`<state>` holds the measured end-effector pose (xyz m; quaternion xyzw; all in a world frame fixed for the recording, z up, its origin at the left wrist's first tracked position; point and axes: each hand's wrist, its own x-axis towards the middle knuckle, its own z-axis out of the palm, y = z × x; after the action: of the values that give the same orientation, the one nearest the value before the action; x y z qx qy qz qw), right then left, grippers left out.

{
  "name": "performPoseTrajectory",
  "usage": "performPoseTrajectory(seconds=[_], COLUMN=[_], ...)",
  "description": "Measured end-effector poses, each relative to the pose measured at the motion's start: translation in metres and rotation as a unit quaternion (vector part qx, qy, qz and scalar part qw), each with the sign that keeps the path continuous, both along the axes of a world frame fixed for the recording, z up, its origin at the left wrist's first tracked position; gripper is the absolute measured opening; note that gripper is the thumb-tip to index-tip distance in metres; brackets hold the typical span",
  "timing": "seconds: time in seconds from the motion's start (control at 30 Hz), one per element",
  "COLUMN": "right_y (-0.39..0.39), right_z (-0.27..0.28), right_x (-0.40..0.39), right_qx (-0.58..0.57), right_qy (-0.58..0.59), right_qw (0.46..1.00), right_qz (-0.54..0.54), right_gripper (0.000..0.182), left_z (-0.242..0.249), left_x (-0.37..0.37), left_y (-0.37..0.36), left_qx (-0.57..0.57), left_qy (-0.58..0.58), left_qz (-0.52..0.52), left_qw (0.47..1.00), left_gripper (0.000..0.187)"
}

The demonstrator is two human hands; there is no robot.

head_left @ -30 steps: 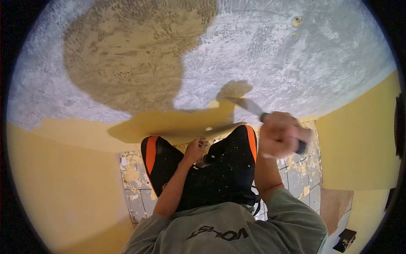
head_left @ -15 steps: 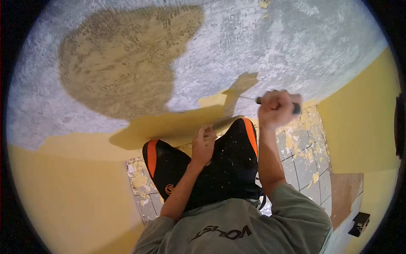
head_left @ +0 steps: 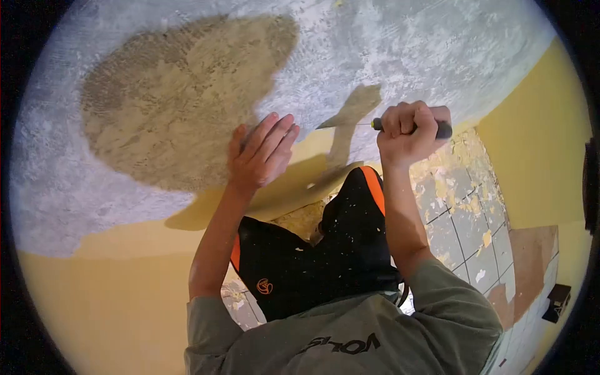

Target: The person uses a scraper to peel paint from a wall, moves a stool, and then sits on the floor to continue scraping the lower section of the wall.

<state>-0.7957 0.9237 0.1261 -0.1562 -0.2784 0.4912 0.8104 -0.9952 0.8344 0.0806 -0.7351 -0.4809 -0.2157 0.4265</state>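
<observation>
My right hand (head_left: 409, 134) is closed around the dark handle of a scraper (head_left: 444, 130), which has a yellow-green collar. Its thin metal end points left and meets the wall near the edge of the yellow paint (head_left: 315, 149); it shows almost edge-on. My left hand (head_left: 257, 153) is open, fingers stretched out, at the wall (head_left: 350, 56) left of the scraper tip. Whether its fingers press on the wall is hard to tell. Above that paint edge the wall is bare, mottled grey-white.
Paint flakes (head_left: 459, 200) litter the grey floor tiles (head_left: 450, 234) on the right. A yellow side wall (head_left: 531, 150) stands at the right. A brown board (head_left: 531, 269) and a small black object (head_left: 556, 303) lie at lower right. My knees (head_left: 350, 225) are close to the wall.
My left hand has risen from between my knees to the wall, and its fingers have straightened. My right hand has moved slightly up with the scraper. The view has shifted a little.
</observation>
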Motion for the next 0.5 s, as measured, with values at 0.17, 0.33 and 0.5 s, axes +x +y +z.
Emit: performPoseTrajectory(seconds=[0.17, 0.33, 0.5], right_y=[0.001, -0.005, -0.001], right_z=[-0.019, -0.006, 0.002], right_x=[0.016, 0.015, -0.008], right_qx=[0.174, 0.144, 0.016], right_qy=[0.067, -0.061, 0.001], right_qw=[0.982, 0.987, 1.000], right_qz=[-0.011, -0.025, -0.006], right_gripper=[0.021, 0.022, 0.024], left_z=[-0.001, -0.002, -0.001], left_x=[-0.003, -0.002, 0.002], left_y=[0.003, 0.002, 0.001], left_qx=[0.012, 0.011, 0.011], left_qy=[0.013, 0.011, 0.005], left_qz=[0.009, 0.010, 0.011], left_qw=[1.000, 1.000, 1.000], left_gripper=[0.030, 0.029, 0.030])
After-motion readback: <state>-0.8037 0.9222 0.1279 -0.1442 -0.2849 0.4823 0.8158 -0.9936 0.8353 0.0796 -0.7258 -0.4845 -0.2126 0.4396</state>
